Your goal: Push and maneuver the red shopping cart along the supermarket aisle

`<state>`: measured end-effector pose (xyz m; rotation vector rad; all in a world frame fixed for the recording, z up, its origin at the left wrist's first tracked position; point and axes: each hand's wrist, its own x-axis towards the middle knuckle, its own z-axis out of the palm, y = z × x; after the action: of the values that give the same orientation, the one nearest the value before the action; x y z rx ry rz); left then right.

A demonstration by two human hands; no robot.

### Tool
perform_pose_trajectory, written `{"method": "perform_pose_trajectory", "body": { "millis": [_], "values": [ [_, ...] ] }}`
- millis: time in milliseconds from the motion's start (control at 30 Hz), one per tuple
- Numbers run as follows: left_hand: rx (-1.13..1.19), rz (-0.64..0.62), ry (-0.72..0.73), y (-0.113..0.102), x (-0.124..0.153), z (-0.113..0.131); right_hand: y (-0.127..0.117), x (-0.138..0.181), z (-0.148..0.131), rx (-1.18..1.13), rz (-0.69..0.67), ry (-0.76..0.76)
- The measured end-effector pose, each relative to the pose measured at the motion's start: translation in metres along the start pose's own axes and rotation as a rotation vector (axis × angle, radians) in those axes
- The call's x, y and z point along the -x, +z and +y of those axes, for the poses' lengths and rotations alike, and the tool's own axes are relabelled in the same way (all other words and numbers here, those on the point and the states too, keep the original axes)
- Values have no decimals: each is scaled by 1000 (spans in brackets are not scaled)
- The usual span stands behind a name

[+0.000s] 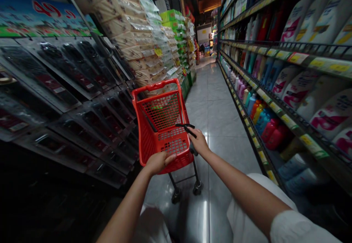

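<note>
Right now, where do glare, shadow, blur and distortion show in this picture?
Head view: bright glare streaks the floor; deep shadow swallows the lower left; the red cart looks fairly crisp, the upper-left packages soft; right-edge bottles seem stretched.

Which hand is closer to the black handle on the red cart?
Right. The right hand is touching the black handle. The left hand is farther from it, over at the near edge of the red cart.
</note>
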<state>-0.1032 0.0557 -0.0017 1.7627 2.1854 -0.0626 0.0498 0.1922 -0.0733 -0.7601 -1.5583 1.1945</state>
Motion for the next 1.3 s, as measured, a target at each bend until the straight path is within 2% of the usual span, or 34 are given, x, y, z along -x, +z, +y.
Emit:
{"method": "perform_pose_trajectory", "body": {
  "millis": [267,333,433,600,700,933,1033,1200,1300],
  "values": [
    [-23,5,-1,-1,-2,5,-26,46,-6,132,-174,-98],
    [-44,2,43,1,0,7,-29,38,-8,182,-185,-95],
    [-82,-1,84,4,6,14,-29,9,-7,203,-157,-91],
    [-74,-11,31,12,14,40,-29,-30,1,161,-65,-99],
    [-49,-5,-7,16,11,57,-44,-31,1,146,-92,-126],
    [-65,55,-111,17,-9,81,-93,0,-8,162,-267,-107],
    [-73,50,-161,16,-12,86,-92,-8,-8,124,-254,-71],
    [-59,31,-146,20,-8,92,-68,-44,-6,17,-220,-73],
    [-15,36,-137,21,-12,91,-63,-47,-5,-20,-231,-64]
  ]
}}
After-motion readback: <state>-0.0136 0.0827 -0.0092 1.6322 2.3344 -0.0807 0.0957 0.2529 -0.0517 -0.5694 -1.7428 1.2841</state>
